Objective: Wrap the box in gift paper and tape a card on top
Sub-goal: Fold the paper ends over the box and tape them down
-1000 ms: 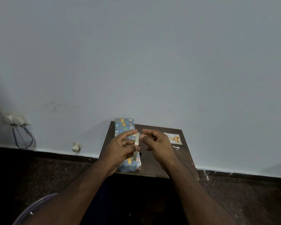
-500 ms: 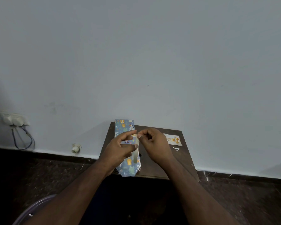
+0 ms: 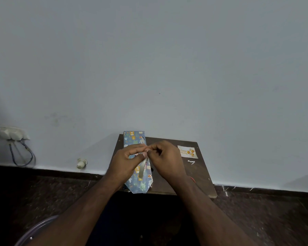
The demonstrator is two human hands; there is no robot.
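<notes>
Box (image 3: 134, 139), long and narrow, already covered in blue gift paper printed with small cartoon animals, lies lengthwise along the left side of a small dark wooden table (image 3: 201, 174); its near end is folded into a tapered, pointed flap that reaches the table's front edge. Both hands meet just above the middle of the box. The left hand (image 3: 126, 162) has its fingers curled, thumb and forefinger pinching the top of a pale, glossy strip of tape (image 3: 142, 170) that hangs down over the patterned paper. The right hand (image 3: 165, 158) is curled too, its fingertips pressed against the left hand's at that same upper end; it seems to pinch the tape there as well, though the contact is too small to see clearly. A rectangular white card (image 3: 187, 152) with gold balloons and script lettering lies flat on the table's right side, well apart from the box. Just in front of it lies a small bent white scrap (image 3: 191, 162). Behind the table rises a plain, matte pale grey wall (image 3: 158, 59), with a white socket (image 3: 11, 133) and a looped cable at lower left.
</notes>
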